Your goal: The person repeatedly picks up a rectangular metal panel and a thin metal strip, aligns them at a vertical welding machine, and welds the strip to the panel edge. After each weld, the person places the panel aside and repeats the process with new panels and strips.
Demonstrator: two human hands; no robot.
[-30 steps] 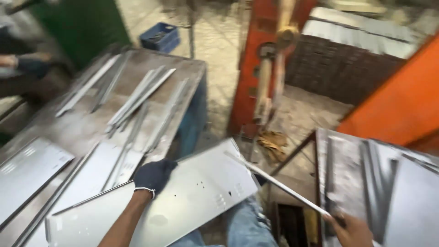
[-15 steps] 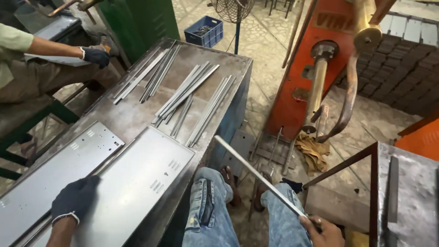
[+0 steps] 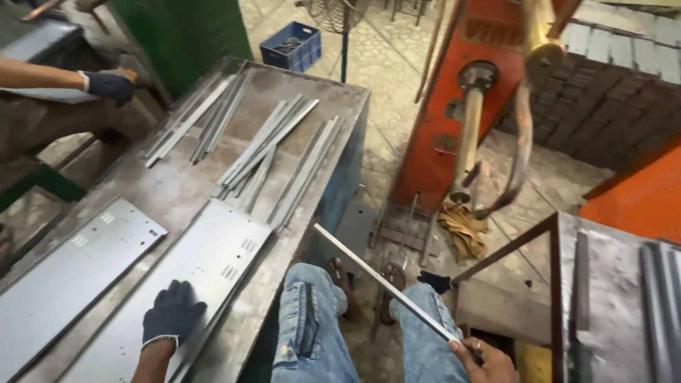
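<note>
My left hand (image 3: 170, 313), in a dark glove, lies flat on a long grey sheet-metal panel (image 3: 206, 262) with small slots, which rests on the metal table (image 3: 340, 99). My bare right hand (image 3: 482, 358) grips one end of a thin metal strip (image 3: 383, 280) that slants up and left over my knees in blue jeans (image 3: 305, 319). A second slotted panel (image 3: 71, 262) lies to the left of the first. Several loose metal strips (image 3: 273, 152) are spread over the far half of the table.
Another person's gloved hand (image 3: 110, 85) reaches in at the upper left. An orange press machine (image 3: 461, 85) with a vertical rod stands ahead. Another metal bench with strips (image 3: 624, 298) is at my right. A blue crate (image 3: 291, 44) and a fan stand on the floor beyond.
The view has swung down and left. The panel under my left hand has slid from over my lap onto the table. My right hand keeps hold of the strip.
</note>
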